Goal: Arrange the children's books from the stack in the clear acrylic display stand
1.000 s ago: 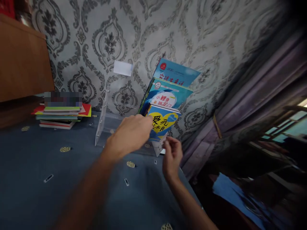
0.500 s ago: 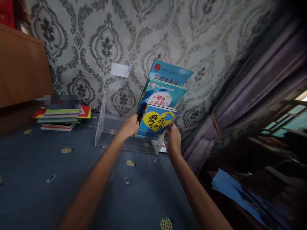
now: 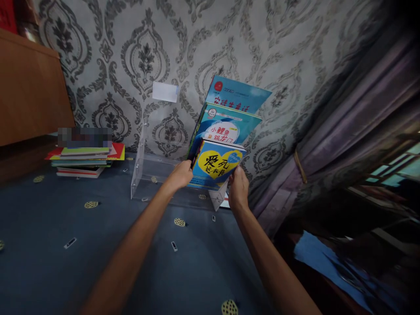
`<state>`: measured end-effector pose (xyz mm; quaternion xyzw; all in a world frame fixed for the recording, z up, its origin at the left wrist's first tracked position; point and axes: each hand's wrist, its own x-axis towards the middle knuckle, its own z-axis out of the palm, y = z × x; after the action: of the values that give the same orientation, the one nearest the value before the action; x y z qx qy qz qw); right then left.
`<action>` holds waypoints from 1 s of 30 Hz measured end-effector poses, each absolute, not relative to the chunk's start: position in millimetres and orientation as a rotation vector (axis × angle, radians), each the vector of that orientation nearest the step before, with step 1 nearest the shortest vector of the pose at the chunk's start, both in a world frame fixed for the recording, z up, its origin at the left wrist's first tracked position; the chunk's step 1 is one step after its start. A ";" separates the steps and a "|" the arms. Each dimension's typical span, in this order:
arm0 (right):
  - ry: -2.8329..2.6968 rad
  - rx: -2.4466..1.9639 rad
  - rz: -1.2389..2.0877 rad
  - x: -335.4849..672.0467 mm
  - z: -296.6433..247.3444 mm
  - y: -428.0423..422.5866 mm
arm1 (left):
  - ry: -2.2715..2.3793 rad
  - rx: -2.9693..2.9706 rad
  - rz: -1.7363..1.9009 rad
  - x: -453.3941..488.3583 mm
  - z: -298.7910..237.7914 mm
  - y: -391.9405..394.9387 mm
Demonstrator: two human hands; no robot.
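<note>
A clear acrylic tiered rack (image 3: 147,173) stands against the patterned wall on the blue cloth. At its right end lean three blue children's books, stepped in height. The front book (image 3: 215,164) has a yellow heart on its cover. My left hand (image 3: 181,174) grips its left edge, fingers curled round it. My right hand (image 3: 238,189) holds its lower right corner. Behind it stand a teal book (image 3: 226,127) and the tallest blue book (image 3: 239,94).
A stack of flat books (image 3: 85,159) lies at the left by a brown wooden cabinet (image 3: 29,87). A white card (image 3: 165,92) is stuck on the wall. Purple curtains (image 3: 344,131) hang at the right, past the table edge. Blue paper (image 3: 324,262) lies low right.
Both hands reached forward from near the rack's front and took hold of the front book's sides. The book has shifted slightly between the frames.
</note>
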<state>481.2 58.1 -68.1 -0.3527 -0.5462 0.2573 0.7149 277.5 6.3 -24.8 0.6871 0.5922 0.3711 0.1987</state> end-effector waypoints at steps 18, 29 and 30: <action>-1.103 -0.750 0.682 475.3 -71.1 62.1 | 1.784 2.021 0.932 284.6 -14.1 -8.8; -1.011 -0.789 0.696 468.4 -66.5 54.3 | 1.824 1.997 0.924 290.2 -13.4 -11.5; -1.004 -0.788 0.697 467.9 -65.9 53.6 | 1.826 1.998 0.922 290.4 -13.3 -11.6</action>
<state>467.9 53.6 -65.9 -0.3604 -0.4589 0.3188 0.7470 290.4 -11.6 -13.3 0.6918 0.6322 0.3193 0.1406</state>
